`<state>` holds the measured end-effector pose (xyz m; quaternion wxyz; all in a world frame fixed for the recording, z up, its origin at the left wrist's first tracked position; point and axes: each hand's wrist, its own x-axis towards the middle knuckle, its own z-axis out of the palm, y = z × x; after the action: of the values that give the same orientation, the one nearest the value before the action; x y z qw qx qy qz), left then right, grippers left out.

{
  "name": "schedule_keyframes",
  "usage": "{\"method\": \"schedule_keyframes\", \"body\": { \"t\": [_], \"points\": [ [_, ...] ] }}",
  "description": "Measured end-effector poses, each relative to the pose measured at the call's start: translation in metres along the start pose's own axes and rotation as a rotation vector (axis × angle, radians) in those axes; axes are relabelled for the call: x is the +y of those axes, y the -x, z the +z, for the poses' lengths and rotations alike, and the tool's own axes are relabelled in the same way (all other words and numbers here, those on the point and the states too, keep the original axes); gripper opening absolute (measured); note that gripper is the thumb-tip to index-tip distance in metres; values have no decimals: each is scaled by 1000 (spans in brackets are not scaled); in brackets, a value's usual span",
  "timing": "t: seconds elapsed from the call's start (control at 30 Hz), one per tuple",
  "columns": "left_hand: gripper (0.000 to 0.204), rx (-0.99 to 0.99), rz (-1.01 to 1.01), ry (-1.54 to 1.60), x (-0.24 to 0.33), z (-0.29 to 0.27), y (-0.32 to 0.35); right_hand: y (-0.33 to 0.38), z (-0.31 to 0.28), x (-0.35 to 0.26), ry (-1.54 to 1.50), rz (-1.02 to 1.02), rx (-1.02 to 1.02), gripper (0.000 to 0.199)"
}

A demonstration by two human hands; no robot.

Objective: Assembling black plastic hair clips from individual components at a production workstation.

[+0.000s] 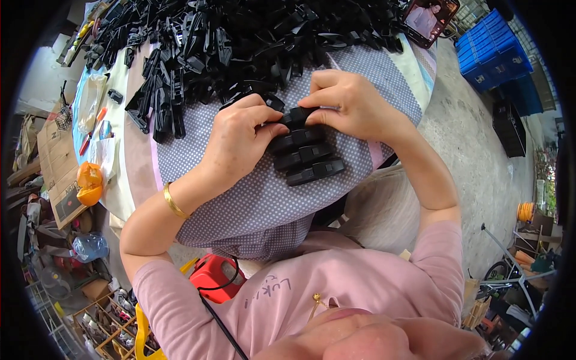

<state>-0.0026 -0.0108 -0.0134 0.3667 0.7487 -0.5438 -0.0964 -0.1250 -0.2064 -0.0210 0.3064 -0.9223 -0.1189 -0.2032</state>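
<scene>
Dotted cloth (pixel 234 207), black parts (pixel 240 36) heaped beyond, blue crate (pixel 493 54) rightward; left hand (pixel 236 133), right hand (pixel 345 103): grip pinching black piece (pixel 296 117).

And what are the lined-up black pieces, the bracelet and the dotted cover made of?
The black pieces look like hard plastic: dark, slightly shiny, with crisp edges. The bracelet seems metal, gold-coloured and shiny; solid or plated, I can't tell. The dotted cover looks like matte fabric, because it folds softly.

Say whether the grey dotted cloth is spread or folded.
Spread: the grey dotted cloth lies open beneath black plastic pieces.
</scene>
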Motion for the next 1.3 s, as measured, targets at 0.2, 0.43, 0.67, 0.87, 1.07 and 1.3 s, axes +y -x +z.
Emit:
{"method": "schedule_keyframes", "body": {
  "t": [0.2,0.43,0.67,0.87,1.07,1.3],
  "points": [
    [19,-3,97,-63,-6,-5,4,-1,2,-1,-103,78,-33,24],
    [58,269,189,-692,-43,-89,25,10,3,-41,25,-56,-151,93],
    [83,266,-286,-257,-141,-122,37,12,14,-56,182,-77,-198,78],
    [89,281,-288,-425,-89,-62,24,27,-11,-76,168,9,-425,79],
    [84,327,-128,-389,-45,-14,7,33,-36,-95,132,52,-600,81],
    [70,346,-35,-466,-32,8,-9,33,-49,-95,61,37,-763,53]
  ]
}}
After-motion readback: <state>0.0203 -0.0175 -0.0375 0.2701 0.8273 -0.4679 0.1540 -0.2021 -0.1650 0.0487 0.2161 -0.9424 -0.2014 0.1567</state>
